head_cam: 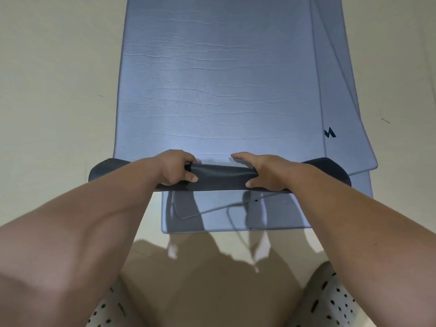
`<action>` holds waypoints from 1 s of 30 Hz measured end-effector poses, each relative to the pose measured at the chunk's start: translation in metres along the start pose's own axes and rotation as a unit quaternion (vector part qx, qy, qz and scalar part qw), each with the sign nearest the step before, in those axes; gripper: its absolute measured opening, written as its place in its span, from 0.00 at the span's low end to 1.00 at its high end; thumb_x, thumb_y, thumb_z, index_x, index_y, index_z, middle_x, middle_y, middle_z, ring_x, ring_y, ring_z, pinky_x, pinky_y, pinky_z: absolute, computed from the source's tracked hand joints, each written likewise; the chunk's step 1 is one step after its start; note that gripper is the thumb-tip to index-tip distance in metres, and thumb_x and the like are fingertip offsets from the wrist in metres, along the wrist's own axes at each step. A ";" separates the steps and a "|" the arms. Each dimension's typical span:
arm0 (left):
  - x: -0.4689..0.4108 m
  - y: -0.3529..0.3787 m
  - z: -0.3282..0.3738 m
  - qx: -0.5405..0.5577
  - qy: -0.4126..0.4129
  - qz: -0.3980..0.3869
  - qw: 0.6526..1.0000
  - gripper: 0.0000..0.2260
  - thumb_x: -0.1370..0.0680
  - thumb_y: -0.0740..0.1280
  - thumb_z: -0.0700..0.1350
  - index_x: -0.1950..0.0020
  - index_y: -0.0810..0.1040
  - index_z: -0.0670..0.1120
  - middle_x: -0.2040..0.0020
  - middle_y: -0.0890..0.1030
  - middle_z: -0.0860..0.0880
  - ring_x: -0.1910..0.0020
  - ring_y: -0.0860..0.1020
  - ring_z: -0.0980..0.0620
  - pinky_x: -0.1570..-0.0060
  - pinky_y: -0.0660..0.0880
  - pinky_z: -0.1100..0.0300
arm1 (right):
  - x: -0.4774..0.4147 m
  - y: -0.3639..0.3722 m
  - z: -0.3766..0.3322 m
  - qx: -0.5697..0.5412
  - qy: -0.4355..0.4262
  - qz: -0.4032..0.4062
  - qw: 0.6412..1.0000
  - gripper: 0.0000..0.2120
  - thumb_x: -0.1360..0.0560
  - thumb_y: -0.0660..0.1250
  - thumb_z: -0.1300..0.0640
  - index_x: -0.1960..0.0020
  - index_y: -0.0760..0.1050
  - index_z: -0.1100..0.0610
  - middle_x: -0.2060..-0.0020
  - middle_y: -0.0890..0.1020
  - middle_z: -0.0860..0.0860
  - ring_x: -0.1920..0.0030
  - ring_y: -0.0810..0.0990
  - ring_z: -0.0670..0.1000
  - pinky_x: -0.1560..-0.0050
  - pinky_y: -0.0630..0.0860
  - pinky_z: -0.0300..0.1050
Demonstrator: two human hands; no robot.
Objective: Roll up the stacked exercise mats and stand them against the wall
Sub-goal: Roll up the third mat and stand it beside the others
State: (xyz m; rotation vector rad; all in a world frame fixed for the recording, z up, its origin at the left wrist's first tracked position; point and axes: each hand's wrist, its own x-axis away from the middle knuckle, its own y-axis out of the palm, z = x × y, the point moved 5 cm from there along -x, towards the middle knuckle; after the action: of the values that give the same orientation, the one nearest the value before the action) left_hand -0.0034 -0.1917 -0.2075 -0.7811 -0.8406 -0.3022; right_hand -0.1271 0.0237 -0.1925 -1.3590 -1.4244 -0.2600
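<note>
Nearest the camera: two knees in pale fabric with dark spots [330, 300], one at each lower corner, over a cream floor [59, 90] in shadow.

Just beyond them: the near ends of the lower mats [212, 220], blue-grey, lying flat on the floor. At least two edges show here, one square to the view and one skewed across it.

Hands: two, both bare-armed. The left hand [179, 168] has its fingers curled over the rolled end [224, 177] of the top mat [217, 79], thumb on the near side. The right hand [259, 171] grips the same roll, thumb on the near side and fingers over the far side. The hands sit near each other at mid-roll.

Roll: short, only begun, with the dark underside facing out and both ends flaring beyond the arms.

Beyond it: the top mat runs flat away from the person, blue-grey and finely creased crosswise. To its right, offset mat edges fan out; one carries a dark logo [329, 133]. Mats counted in all: at least three.
</note>
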 end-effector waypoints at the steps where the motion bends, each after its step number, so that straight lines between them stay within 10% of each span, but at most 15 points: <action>1: -0.003 -0.003 -0.001 0.005 -0.008 0.011 1.000 0.20 0.22 0.74 0.52 0.31 0.78 0.52 0.36 0.79 0.50 0.39 0.75 0.48 0.39 0.70 0.56 | 0.000 0.002 0.000 0.017 -0.004 0.019 1.000 0.37 0.17 0.67 0.52 0.18 0.50 0.35 0.32 0.76 0.53 0.42 0.76 0.55 0.41 0.72 0.50; 7: -0.020 -0.019 -0.002 -0.082 -0.083 0.141 0.983 0.17 0.23 0.71 0.61 0.36 0.77 0.59 0.39 0.77 0.51 0.37 0.73 0.45 0.36 0.68 0.46 | 0.022 0.041 -0.016 0.282 0.008 0.263 0.923 0.37 0.16 0.63 0.49 0.15 0.46 0.46 0.17 0.51 0.59 0.18 0.51 0.64 0.22 0.47 0.74; 13: -0.006 -0.007 0.011 -0.173 -0.044 0.308 0.934 0.16 0.22 0.70 0.55 0.36 0.77 0.52 0.40 0.75 0.45 0.39 0.71 0.40 0.38 0.65 0.42 | 0.005 0.060 -0.012 0.302 0.064 0.208 0.928 0.57 0.23 0.59 0.26 0.21 0.21 0.53 0.21 0.26 0.63 0.21 0.27 0.69 0.28 0.34 0.79; 18: 0.013 0.049 0.032 -0.274 0.074 0.336 0.898 0.26 0.22 0.68 0.48 0.24 0.71 0.44 0.25 0.71 0.40 0.25 0.65 0.36 0.29 0.57 0.32 | -0.023 0.034 -0.005 0.339 0.054 0.205 0.917 0.66 0.30 0.63 0.21 0.21 0.21 0.55 0.20 0.28 0.62 0.20 0.31 0.68 0.25 0.36 0.77; 23: 0.005 0.069 0.034 -0.300 0.003 0.208 0.931 0.32 0.15 0.52 0.52 0.17 0.37 0.49 0.16 0.40 0.44 0.18 0.41 0.40 0.27 0.44 0.26 | -0.036 0.020 -0.004 0.322 0.019 0.246 0.914 0.53 0.22 0.65 0.32 0.16 0.32 0.51 0.16 0.40 0.59 0.17 0.39 0.64 0.23 0.38 0.74; 30: -0.015 0.038 0.034 -0.289 0.011 0.150 0.946 0.32 0.14 0.56 0.44 0.16 0.41 0.53 0.16 0.44 0.49 0.17 0.45 0.45 0.25 0.48 0.28 | -0.026 0.024 -0.003 0.319 -0.007 0.317 0.893 0.45 0.31 0.81 0.50 0.19 0.66 0.54 0.24 0.69 0.66 0.23 0.66 0.67 0.24 0.58 0.74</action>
State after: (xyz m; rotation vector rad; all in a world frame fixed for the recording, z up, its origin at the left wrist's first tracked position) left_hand -0.0120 -0.1414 -0.2236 -1.4353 -0.5987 -0.2866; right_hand -0.1123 0.0142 -0.2237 -1.1764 -0.8769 0.6026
